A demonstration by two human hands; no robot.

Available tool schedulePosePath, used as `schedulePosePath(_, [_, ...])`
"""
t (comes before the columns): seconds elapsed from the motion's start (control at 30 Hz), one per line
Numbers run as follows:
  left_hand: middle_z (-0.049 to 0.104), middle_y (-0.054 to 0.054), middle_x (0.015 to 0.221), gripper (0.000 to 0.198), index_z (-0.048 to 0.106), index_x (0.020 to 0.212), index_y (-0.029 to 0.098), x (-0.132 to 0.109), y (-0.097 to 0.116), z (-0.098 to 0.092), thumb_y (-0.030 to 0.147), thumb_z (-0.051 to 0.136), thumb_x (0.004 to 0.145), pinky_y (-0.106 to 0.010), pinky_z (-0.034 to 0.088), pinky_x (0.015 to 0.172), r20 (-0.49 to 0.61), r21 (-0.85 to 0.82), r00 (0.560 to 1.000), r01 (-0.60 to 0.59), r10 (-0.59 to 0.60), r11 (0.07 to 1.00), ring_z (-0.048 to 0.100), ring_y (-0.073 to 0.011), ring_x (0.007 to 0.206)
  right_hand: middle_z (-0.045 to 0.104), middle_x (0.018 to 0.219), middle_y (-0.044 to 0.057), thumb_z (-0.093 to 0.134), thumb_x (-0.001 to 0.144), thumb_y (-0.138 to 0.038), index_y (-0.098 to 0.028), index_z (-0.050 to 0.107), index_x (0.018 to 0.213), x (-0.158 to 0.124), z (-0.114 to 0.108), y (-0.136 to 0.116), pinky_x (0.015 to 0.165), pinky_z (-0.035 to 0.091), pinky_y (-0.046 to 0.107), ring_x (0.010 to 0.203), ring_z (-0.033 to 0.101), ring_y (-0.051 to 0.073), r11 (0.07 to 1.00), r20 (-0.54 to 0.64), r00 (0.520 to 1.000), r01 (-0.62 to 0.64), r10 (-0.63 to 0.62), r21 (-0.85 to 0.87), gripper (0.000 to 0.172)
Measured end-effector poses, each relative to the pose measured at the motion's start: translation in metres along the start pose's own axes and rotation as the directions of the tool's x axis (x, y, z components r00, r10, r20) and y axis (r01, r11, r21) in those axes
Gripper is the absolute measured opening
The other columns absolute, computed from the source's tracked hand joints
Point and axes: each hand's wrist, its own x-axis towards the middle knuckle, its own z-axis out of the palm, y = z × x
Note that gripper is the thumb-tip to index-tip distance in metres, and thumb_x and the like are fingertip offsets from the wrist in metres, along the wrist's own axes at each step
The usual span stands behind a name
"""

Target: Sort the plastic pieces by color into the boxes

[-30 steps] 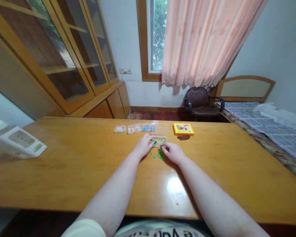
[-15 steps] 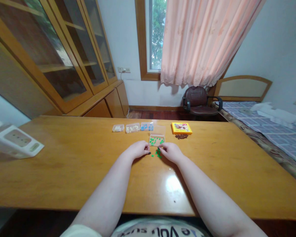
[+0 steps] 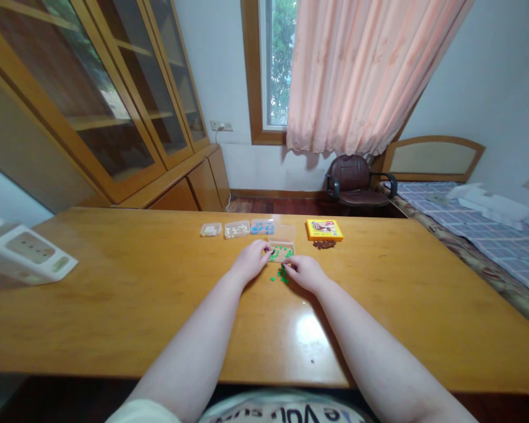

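Note:
A small clear plastic box (image 3: 281, 259) with its lid raised stands in front of me, holding several small green pieces (image 3: 286, 249). My left hand (image 3: 252, 261) reaches over the box's left side, thumb and fingers pinched together. What they hold, if anything, is too small to make out. Just in front of the box's near edge, a loose cluster of green pieces (image 3: 284, 276) lies on the table. My right hand (image 3: 307, 274) is beside that cluster, its fingertips closed at the upper pieces. Whether a piece is between them is hidden.
Behind the open box stand a container of blue pieces (image 3: 263, 227) and two containers of pale pieces, one larger (image 3: 237, 230), one smaller (image 3: 211, 230). A yellow box (image 3: 325, 230) and a brown pile (image 3: 324, 244) lie right. A white plastic container (image 3: 39, 252) is far left.
My left hand has moved up and to the right, from beside the loose green pieces to over the box's left side. My right hand has hardly moved.

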Motion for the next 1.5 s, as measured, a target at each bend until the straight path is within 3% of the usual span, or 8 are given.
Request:
schedulePosePath(0.17, [0.064, -0.006, 0.104, 0.021, 0.064, 0.100, 0.019, 0.004, -0.003, 0.006, 0.025, 0.048, 0.087, -0.030, 0.044, 0.089, 0.013, 0.009, 1.000, 0.028, -0.028, 1.000, 0.058, -0.0182, 0.098, 0.071, 0.089, 0.004, 0.046, 0.089, -0.034, -0.024, 0.070, 0.096, 0.000, -0.005, -0.001, 0.069, 0.040, 0.023, 0.079, 0.062, 0.016, 0.999, 0.027, 0.999, -0.028, 0.029, -0.044, 0.026])
schedulePosePath(0.27, [0.065, -0.004, 0.095, 0.015, 0.066, 0.090, 0.020, -0.001, -0.002, 0.000, 0.026, 0.053, 0.084, -0.027, 0.045, 0.081, 0.144, 0.024, 0.989, -0.021, 0.017, 1.000, 0.059, -0.0170, 0.089, 0.071, 0.084, 0.003, 0.047, 0.088, -0.034, -0.025, 0.069, 0.099, 0.000, -0.009, 0.000, 0.067, 0.040, 0.023, 0.075, 0.062, 0.016, 0.996, 0.062, 0.997, -0.052, 0.056, -0.073, 0.027])
schedulePosePath(0.4, [0.066, 0.000, 0.085, 0.020, 0.066, 0.086, 0.022, -0.009, 0.002, -0.007, 0.031, 0.069, 0.069, -0.022, 0.042, 0.065, 0.414, 0.008, 0.910, -0.037, 0.031, 0.999, 0.060, -0.0156, 0.077, 0.072, 0.088, 0.003, 0.049, 0.086, -0.032, -0.026, 0.068, 0.104, -0.001, -0.009, 0.003, 0.068, 0.041, 0.024, 0.078, 0.063, 0.017, 0.993, 0.091, 0.993, -0.062, 0.071, -0.101, 0.027])
schedulePosePath(0.5, [0.067, 0.001, 0.080, 0.018, 0.066, 0.083, 0.021, -0.011, 0.003, -0.005, 0.028, 0.070, 0.067, -0.021, 0.039, 0.059, 0.466, 0.031, 0.885, -0.011, -0.005, 0.999, 0.059, -0.0149, 0.072, 0.071, 0.100, 0.004, 0.047, 0.087, -0.032, -0.027, 0.067, 0.108, 0.000, -0.007, 0.004, 0.074, 0.044, 0.025, 0.088, 0.065, 0.019, 0.993, 0.104, 0.993, -0.049, 0.060, -0.104, 0.030])
schedulePosePath(0.9, [0.065, -0.004, 0.075, 0.014, 0.064, 0.075, 0.019, -0.013, 0.014, -0.008, 0.024, 0.052, 0.081, -0.025, 0.041, 0.061, 0.425, 0.140, 0.905, -0.032, -0.030, 0.990, 0.057, -0.0167, 0.066, 0.070, 0.107, 0.004, 0.045, 0.086, -0.023, -0.030, 0.064, 0.116, 0.000, -0.005, 0.004, 0.079, 0.046, 0.028, 0.092, 0.065, 0.021, 0.986, 0.158, 0.987, -0.002, 0.029, -0.166, 0.036])
schedulePosePath(1.03, [0.064, -0.006, 0.092, 0.019, 0.064, 0.088, 0.019, -0.006, 0.011, 0.001, 0.027, 0.047, 0.087, -0.027, 0.045, 0.075, 0.151, 0.089, 0.988, 0.017, -0.030, 0.996, 0.060, -0.0181, 0.083, 0.071, 0.102, 0.005, 0.046, 0.086, -0.026, -0.029, 0.065, 0.113, 0.000, -0.005, 0.003, 0.074, 0.045, 0.028, 0.088, 0.066, 0.021, 0.983, 0.155, 0.987, 0.001, 0.028, -0.185, 0.033])
schedulePosePath(1.17, [0.060, -0.008, 0.110, 0.028, 0.059, 0.112, 0.019, 0.002, 0.007, 0.014, 0.028, 0.048, 0.088, -0.030, 0.044, 0.088, -0.051, 0.048, 0.996, 0.075, -0.072, 0.996, 0.058, -0.0198, 0.099, 0.072, 0.096, 0.006, 0.048, 0.086, -0.030, -0.028, 0.067, 0.107, 0.001, -0.005, 0.002, 0.070, 0.043, 0.027, 0.085, 0.066, 0.021, 0.978, 0.137, 0.990, -0.013, 0.042, -0.207, 0.028])
schedulePosePath(1.5, [0.063, -0.005, 0.099, 0.019, 0.065, 0.095, 0.021, -0.004, 0.011, 0.009, 0.025, 0.049, 0.086, -0.028, 0.046, 0.081, 0.127, 0.046, 0.987, -0.102, 0.096, 0.994, 0.059, -0.0178, 0.090, 0.069, 0.084, 0.004, 0.051, 0.088, -0.035, -0.021, 0.066, 0.092, 0.003, -0.006, 0.004, 0.063, 0.036, 0.023, 0.074, 0.061, 0.015, 0.984, 0.073, 0.992, -0.093, 0.105, -0.150, 0.020])
